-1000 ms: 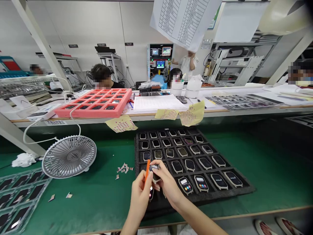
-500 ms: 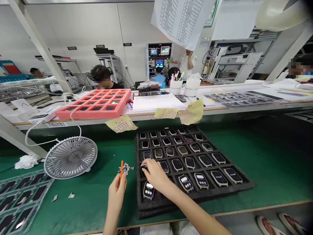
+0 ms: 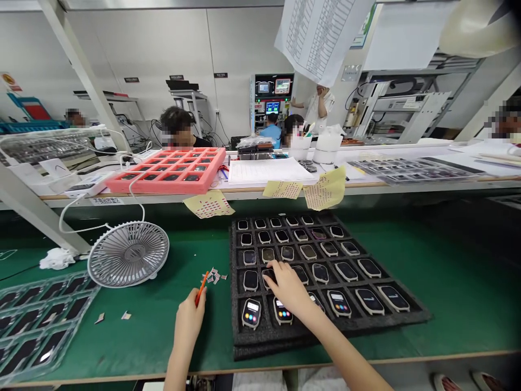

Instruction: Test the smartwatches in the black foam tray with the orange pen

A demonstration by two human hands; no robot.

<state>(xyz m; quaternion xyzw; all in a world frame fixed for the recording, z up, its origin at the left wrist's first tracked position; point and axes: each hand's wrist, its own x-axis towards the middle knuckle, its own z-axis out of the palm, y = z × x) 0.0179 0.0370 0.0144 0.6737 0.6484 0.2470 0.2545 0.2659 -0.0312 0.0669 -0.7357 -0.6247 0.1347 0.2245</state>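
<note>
My left hand (image 3: 190, 317) is closed round a slim orange stick-like tool (image 3: 202, 288), its tip pointing up beside a small heap of label-like scraps (image 3: 215, 276). To the right, a black foam tray (image 3: 260, 338) holds rows of smartwatch bodies without straps. With thumb and fingers bent, my right hand (image 3: 290, 288) grips a smartwatch (image 3: 268, 278) in the second-nearest row, second column; the hand partly covers it. In the nearest row, a watch with a lit screen (image 3: 251, 313) shows coloured icons, as do some of its neighbours.
A round grey fan (image 3: 128, 254) stands left on the green mat, near a clear tray (image 3: 75, 334) of dark screens. The shelf above carries a pink foam tray (image 3: 165, 186) and papers (image 3: 268, 171). Yellow sticker sheets (image 3: 209, 205) hang from its edge. People sit beyond.
My right hand has moved from the first-column watch to the one beside it on the right. The orange tool has tilted to the right. The whole view has shifted slightly.
</note>
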